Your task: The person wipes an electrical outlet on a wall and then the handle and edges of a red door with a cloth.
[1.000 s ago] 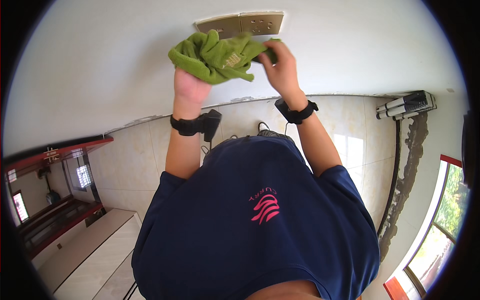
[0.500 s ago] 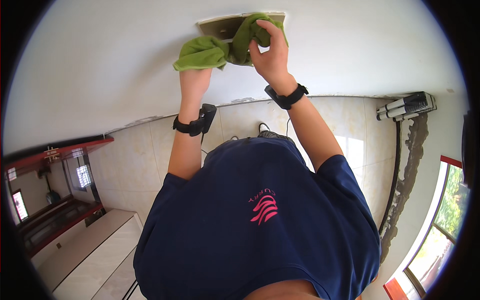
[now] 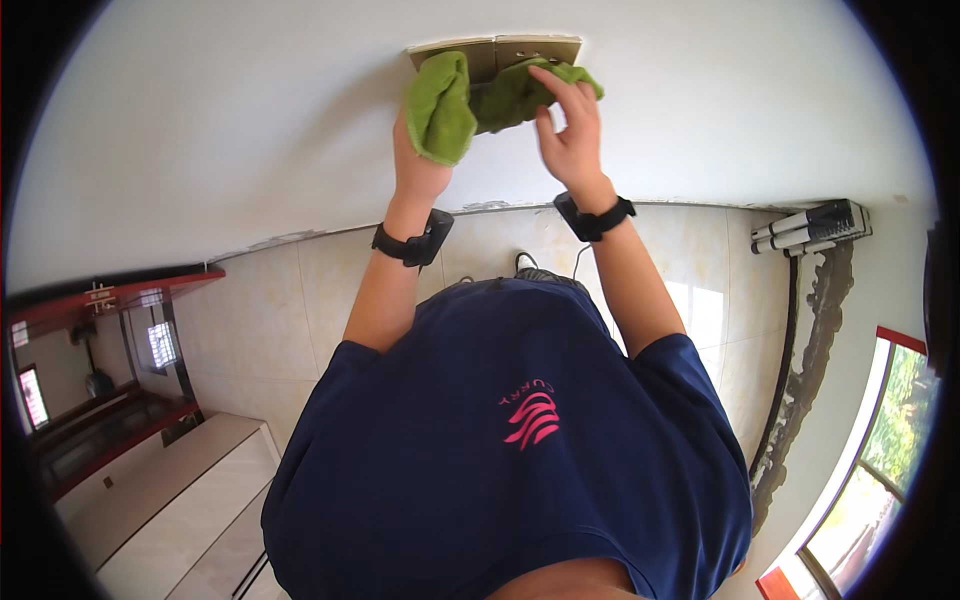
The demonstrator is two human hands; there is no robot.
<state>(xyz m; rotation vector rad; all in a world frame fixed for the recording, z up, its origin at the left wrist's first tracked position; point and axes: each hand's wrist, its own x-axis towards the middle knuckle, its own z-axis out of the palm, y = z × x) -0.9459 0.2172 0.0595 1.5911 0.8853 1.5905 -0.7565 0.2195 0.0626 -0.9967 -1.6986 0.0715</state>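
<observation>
A green cloth (image 3: 442,110) stretches between my two hands in front of a gold-brown double wall plate (image 3: 470,50), probably switches and a socket. My left hand (image 3: 420,175) holds the cloth's left end, which drapes over the fingers and hides them. At the other end, my right hand (image 3: 575,145) grips the cloth with bent fingers, thumb apart from the forefinger. The cloth's darker middle part covers the lower side of the plate, while its upper edge shows above. Whether the cloth presses on the plate I cannot tell.
The white wall (image 3: 250,130) rises right before me from a pale tiled floor (image 3: 260,320). Black-and-white rolled or tubular items (image 3: 815,228) stand at the right corner. A red-framed window (image 3: 880,440) is at lower right, a dark red furniture piece (image 3: 110,295) at left.
Both hands have shifted slightly right and lower with the cloth. The left end of the cloth has turned from lying sideways to hanging upright, and more of the plate's upper edge shows.
</observation>
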